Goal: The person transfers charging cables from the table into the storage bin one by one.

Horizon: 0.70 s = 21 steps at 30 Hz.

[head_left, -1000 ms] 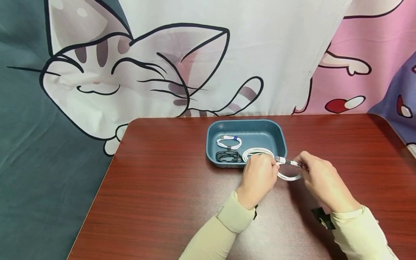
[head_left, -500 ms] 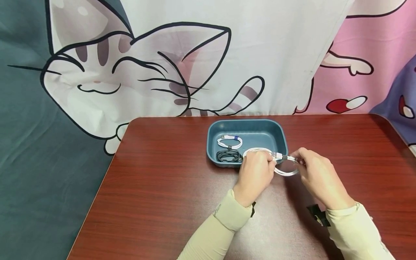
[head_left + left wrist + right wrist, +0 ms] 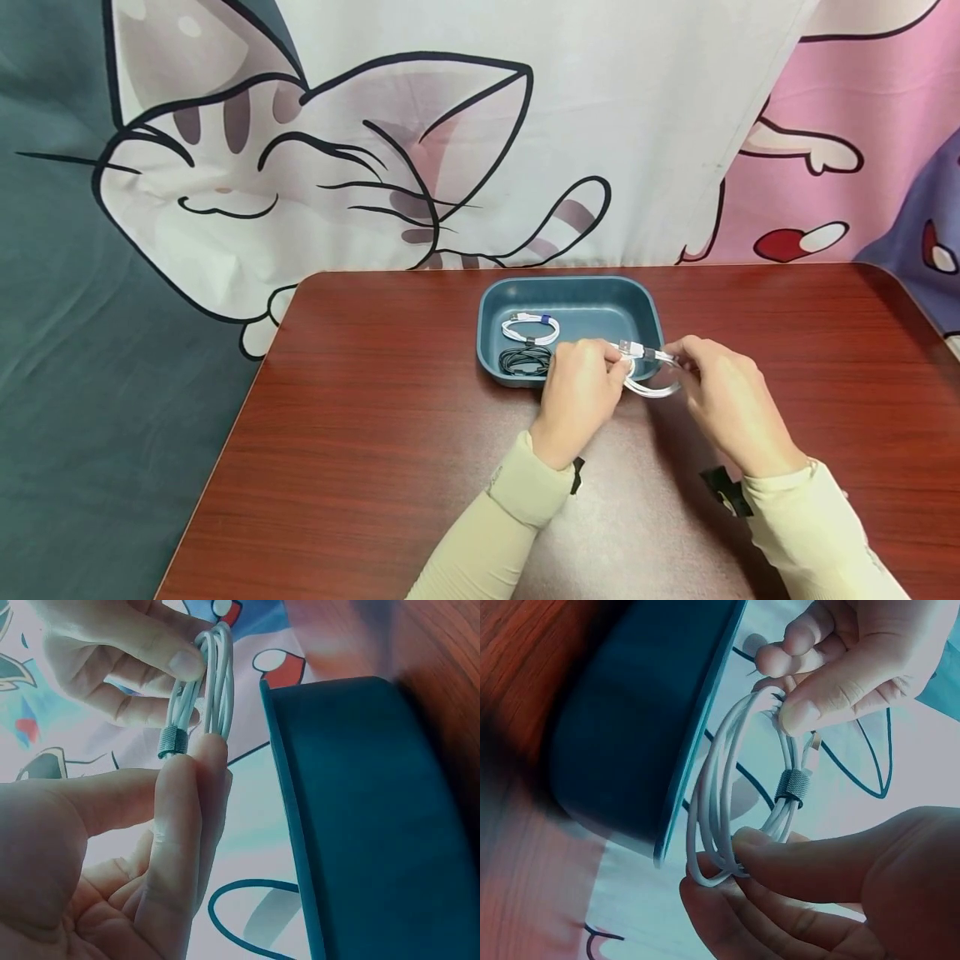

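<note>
Over the right front corner of the tray, both hands hold a coiled white USB cable (image 3: 652,390). My left hand (image 3: 581,392) pinches one side of the loop between thumb and fingers. Opposite it, my right hand (image 3: 731,400) pinches the other end. A silver-and-white plug (image 3: 632,348) sticks out toward the left hand. In the right wrist view, a ribbed grey cable tie (image 3: 793,786) wraps the strands between the two hands. The blue-grey tray (image 3: 570,286) stands just behind the hands, and its right front part is partly hidden by them.
Inside the tray lie a small white cable coil (image 3: 531,337) with a blue band and a black cable coil (image 3: 522,361), partly covered by the left hand. The tray stands near the back edge of the reddish-brown table (image 3: 390,433). A cartoon-print curtain (image 3: 645,125) hangs behind.
Both hands have shifted left and slightly toward the tray with the white cable. The left hand now covers the white coil that showed in the tray's right front and part of the black coil.
</note>
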Tool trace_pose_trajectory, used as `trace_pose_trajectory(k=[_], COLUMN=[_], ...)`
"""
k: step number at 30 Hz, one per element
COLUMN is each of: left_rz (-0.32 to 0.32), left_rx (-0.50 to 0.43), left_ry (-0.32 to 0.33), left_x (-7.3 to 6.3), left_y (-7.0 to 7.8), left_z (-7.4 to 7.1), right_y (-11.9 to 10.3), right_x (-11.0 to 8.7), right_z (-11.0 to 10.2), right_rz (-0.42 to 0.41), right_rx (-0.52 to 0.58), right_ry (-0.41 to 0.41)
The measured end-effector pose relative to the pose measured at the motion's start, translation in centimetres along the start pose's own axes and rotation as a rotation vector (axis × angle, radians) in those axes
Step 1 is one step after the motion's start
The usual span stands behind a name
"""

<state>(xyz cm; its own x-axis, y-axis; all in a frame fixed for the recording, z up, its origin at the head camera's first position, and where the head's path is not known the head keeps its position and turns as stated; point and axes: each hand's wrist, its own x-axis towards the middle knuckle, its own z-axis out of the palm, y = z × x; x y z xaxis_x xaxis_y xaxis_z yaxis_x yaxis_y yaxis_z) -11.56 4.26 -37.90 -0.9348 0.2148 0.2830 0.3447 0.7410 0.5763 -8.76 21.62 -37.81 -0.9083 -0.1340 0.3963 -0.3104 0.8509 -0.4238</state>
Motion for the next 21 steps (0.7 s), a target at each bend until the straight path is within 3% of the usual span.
trace_pose_trajectory(k=[9,21], left_rz=[0.006,0.044], left_rx=[0.013,0.071], left_ry=[0.015,0.023], left_x=[0.3,0.8], left_y=[-0.3,-0.8], left_z=[-0.5,-0.8], right_y=[-0.2,-0.3], right_x=[0.6,1.4], right_z=[0.3,0.6], right_rz=[-0.031,-0.037], right_rx=[0.011,0.006], right_ry=[0.036,0.013])
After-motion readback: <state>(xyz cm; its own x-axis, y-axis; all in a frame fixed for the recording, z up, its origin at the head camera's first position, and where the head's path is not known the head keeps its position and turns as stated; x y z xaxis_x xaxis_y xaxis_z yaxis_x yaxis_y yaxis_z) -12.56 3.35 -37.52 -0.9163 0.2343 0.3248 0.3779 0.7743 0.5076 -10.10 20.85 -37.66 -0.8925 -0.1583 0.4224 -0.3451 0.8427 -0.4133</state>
